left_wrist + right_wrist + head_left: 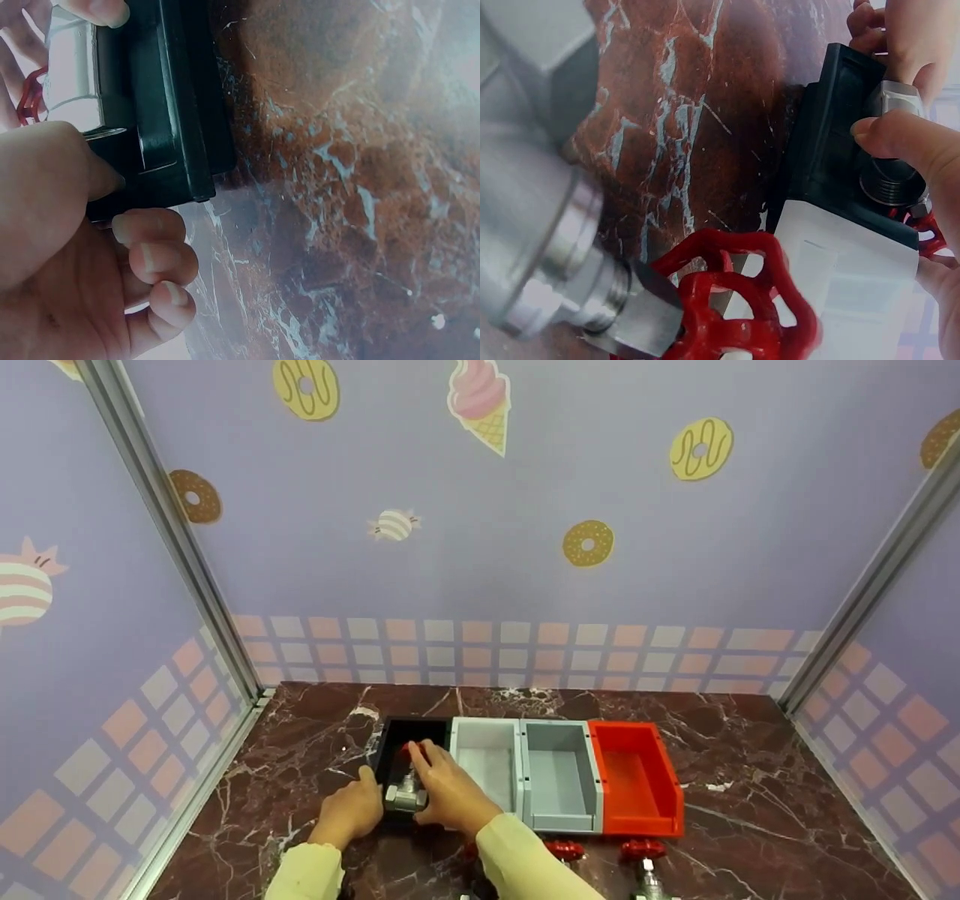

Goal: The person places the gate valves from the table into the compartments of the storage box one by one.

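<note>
Head view shows two hands busy at a black bin (420,728), the first one on the left in a row of four. The right hand (454,795) holds a silver valve (406,795), with fingers up by its red wheel (406,748) and the thumb across its metal body. That valve is inside the black bin, near the front; I can't tell if it touches the bottom. The left hand (354,808) pinches the bin's near left corner, thumb over the edge and the other fingers curled outside. Next to it, side by side, sit a white bin (480,769), a gray bin (559,772) and a red bin (626,780). More valves (643,850) with red wheels lie on the dark red table (742,817), just in front of the bins.
</note>
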`<state>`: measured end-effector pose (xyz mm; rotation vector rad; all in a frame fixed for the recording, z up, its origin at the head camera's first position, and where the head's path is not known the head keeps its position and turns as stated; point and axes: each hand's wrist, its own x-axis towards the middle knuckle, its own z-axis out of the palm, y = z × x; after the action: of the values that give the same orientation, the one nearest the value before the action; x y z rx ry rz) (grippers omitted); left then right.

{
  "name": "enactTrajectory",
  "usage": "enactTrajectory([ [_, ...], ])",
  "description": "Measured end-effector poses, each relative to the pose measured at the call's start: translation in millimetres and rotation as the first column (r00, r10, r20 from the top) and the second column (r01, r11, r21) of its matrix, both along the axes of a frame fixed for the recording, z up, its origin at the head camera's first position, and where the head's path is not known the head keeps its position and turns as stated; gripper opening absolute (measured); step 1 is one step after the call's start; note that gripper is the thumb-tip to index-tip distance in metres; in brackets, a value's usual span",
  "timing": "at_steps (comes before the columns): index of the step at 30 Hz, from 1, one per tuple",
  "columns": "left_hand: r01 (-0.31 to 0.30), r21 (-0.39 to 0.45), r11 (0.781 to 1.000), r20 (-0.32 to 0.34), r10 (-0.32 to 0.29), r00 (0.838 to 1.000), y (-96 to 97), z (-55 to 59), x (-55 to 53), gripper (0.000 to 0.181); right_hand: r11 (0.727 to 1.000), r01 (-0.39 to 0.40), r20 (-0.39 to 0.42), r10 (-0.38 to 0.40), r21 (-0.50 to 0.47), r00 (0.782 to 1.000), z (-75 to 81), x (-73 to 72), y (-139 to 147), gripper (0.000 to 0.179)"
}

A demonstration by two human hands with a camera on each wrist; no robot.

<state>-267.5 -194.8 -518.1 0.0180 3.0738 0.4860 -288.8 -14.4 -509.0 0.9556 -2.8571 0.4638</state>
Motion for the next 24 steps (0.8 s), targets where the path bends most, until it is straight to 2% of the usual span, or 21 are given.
enactTrajectory([
  [11,-0.003,-0.013,1.000,-0.011,0.003,1.000,-0.6,-1.0,-1.5,0.022,0.999,-0.028,-0.086,0.030,0.026,0.996,-1.1,-4.5,0.4,0.108],
  [17,-0.016,-0.014,1.000,-0.001,0.016,1.000,-0.6,-0.2,-0.6,0.022,0.999,-0.024,-0.087,0.026,0.027,0.996,-0.2,-6.5,-0.9,0.107],
  [24,-0.006,-0.015,1.000,-0.025,0.005,1.000,0.9,-0.1,1.9,0.020,0.999,-0.001,-0.066,0.003,0.033,0.998,0.4,-7.9,-1.7,0.108],
])
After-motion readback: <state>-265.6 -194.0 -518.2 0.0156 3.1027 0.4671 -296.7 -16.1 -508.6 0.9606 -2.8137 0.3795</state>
